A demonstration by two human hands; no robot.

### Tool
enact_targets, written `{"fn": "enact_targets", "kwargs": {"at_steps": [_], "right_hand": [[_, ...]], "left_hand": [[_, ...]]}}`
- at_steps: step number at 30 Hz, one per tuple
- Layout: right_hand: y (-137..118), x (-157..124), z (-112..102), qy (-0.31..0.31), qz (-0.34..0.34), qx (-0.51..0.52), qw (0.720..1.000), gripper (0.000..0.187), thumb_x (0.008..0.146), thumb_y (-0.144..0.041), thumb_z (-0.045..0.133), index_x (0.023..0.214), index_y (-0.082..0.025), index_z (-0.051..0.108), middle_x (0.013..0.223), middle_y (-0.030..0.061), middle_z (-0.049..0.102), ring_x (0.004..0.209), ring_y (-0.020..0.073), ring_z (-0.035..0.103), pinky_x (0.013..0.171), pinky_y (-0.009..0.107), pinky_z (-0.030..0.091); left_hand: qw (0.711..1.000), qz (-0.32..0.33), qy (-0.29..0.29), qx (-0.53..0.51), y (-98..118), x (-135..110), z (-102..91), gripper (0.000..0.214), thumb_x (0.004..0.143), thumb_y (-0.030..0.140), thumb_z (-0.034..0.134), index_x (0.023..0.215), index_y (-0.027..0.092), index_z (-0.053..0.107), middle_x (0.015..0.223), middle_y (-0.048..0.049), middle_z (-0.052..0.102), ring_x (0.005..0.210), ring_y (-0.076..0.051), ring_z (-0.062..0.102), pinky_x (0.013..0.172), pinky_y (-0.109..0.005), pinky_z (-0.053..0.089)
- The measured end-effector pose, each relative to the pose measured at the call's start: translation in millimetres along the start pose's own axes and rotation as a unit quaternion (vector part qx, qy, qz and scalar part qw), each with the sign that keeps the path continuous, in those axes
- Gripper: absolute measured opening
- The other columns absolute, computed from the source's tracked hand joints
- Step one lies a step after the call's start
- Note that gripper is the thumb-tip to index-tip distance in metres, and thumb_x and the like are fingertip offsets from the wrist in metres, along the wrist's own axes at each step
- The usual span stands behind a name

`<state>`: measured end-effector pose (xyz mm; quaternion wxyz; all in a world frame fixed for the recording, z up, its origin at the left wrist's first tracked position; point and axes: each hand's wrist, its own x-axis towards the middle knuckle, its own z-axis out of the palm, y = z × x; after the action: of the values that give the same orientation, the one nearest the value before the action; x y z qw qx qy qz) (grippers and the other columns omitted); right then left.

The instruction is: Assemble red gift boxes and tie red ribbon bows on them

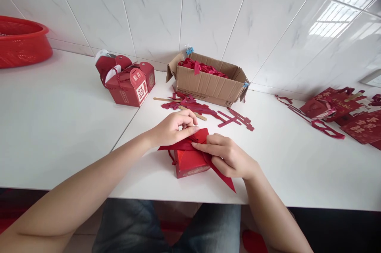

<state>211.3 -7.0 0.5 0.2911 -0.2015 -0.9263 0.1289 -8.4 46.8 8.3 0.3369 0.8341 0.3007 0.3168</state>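
Note:
A small red paper box (pixel 190 161) stands near the front edge of the white table (pixel 59 126), with its top flaps spread. My left hand (pixel 174 128) is closed in a pinch on a top flap of that box at its far side. My right hand (pixel 226 155) grips the box's right flap, fingers pressed on the red paper. A pointed red flap sticks out below my right hand toward the table edge.
A cardboard box (pixel 208 84) of red ribbons stands behind, with red paper cut-outs (pixel 205 110) and wooden sticks before it. Finished red gift boxes (pixel 129 82) sit at the left, a red basin (pixel 20 40) far left, flat red boxes (pixel 342 112) at the right.

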Motion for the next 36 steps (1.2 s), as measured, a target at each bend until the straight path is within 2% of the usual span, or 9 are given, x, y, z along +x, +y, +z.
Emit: {"fn": "enact_targets", "kwargs": {"at_steps": [6, 11, 15, 21, 27, 33, 36], "right_hand": [[-1.4, -1.7, 0.6, 0.004, 0.009, 0.002, 1.000, 0.051, 0.081, -0.003, 0.037, 0.126, -0.015, 0.057, 0.074, 0.0024, 0.049, 0.064, 0.0141, 0.043, 0.057, 0.028, 0.042], [-1.5, -4.5, 2.2, 0.067, 0.052, 0.060, 0.995, 0.060, 0.071, 0.001, 0.040, 0.127, -0.016, 0.055, 0.076, 0.0008, 0.051, 0.064, 0.0121, 0.044, 0.057, 0.026, 0.043], [-0.3, -4.8, 2.8, 0.093, 0.064, 0.059, 0.992, 0.054, 0.070, 0.001, 0.040, 0.115, -0.018, 0.064, 0.076, 0.0009, 0.050, 0.063, 0.0110, 0.044, 0.056, 0.025, 0.043], [0.0, -4.0, 2.0, 0.058, 0.043, 0.062, 0.995, 0.055, 0.074, 0.002, 0.039, 0.119, -0.018, 0.063, 0.078, 0.0020, 0.053, 0.065, 0.0114, 0.046, 0.057, 0.025, 0.044], [-1.7, -3.4, 0.5, 0.039, 0.020, 0.046, 0.998, 0.055, 0.074, 0.002, 0.039, 0.122, -0.015, 0.060, 0.079, 0.0032, 0.053, 0.066, 0.0122, 0.045, 0.057, 0.025, 0.043], [-2.3, -5.7, 0.5, 0.030, 0.023, 0.028, 0.999, 0.052, 0.078, 0.000, 0.040, 0.124, -0.015, 0.058, 0.079, 0.0034, 0.052, 0.066, 0.0128, 0.045, 0.057, 0.026, 0.043], [-0.3, -6.4, 0.6, 0.043, 0.039, 0.032, 0.998, 0.053, 0.078, 0.001, 0.039, 0.124, -0.016, 0.059, 0.079, 0.0030, 0.052, 0.066, 0.0124, 0.045, 0.058, 0.026, 0.044]], "left_hand": [[1.000, -0.010, 0.005, 0.018, -2.9, 0.1, -2.5, 0.033, 0.088, 0.034, 0.055, 0.060, 0.016, 0.053, 0.103, -0.0073, 0.056, 0.100, -0.021, 0.057, 0.088, -0.034, 0.044], [1.000, -0.018, -0.007, -0.013, -3.6, 0.1, -3.3, 0.035, 0.088, 0.036, 0.055, 0.060, 0.016, 0.051, 0.098, -0.0058, 0.060, 0.094, -0.019, 0.058, 0.081, -0.032, 0.044], [1.000, -0.010, -0.006, -0.020, -0.8, -0.1, -3.3, 0.034, 0.085, 0.035, 0.060, 0.058, 0.016, 0.051, 0.092, -0.0053, 0.061, 0.087, -0.017, 0.058, 0.076, -0.031, 0.043], [1.000, -0.001, -0.004, -0.004, 0.6, -2.0, -2.5, 0.036, 0.081, 0.032, 0.065, 0.054, 0.016, 0.048, 0.087, -0.0042, 0.064, 0.075, -0.014, 0.055, 0.071, -0.030, 0.043], [1.000, 0.005, 0.003, 0.024, -1.2, -2.8, -4.8, 0.034, 0.082, 0.033, 0.065, 0.056, 0.015, 0.053, 0.096, -0.0058, 0.064, 0.084, -0.016, 0.060, 0.080, -0.031, 0.046], [0.999, 0.014, 0.002, 0.045, -0.9, -3.6, -6.9, 0.033, 0.083, 0.032, 0.064, 0.056, 0.015, 0.055, 0.099, -0.0058, 0.064, 0.085, -0.017, 0.062, 0.080, -0.032, 0.047], [0.999, 0.013, 0.025, 0.030, -1.7, -2.7, -4.6, 0.034, 0.082, 0.032, 0.065, 0.056, 0.015, 0.053, 0.098, -0.0061, 0.063, 0.092, -0.019, 0.062, 0.081, -0.032, 0.047]]}}
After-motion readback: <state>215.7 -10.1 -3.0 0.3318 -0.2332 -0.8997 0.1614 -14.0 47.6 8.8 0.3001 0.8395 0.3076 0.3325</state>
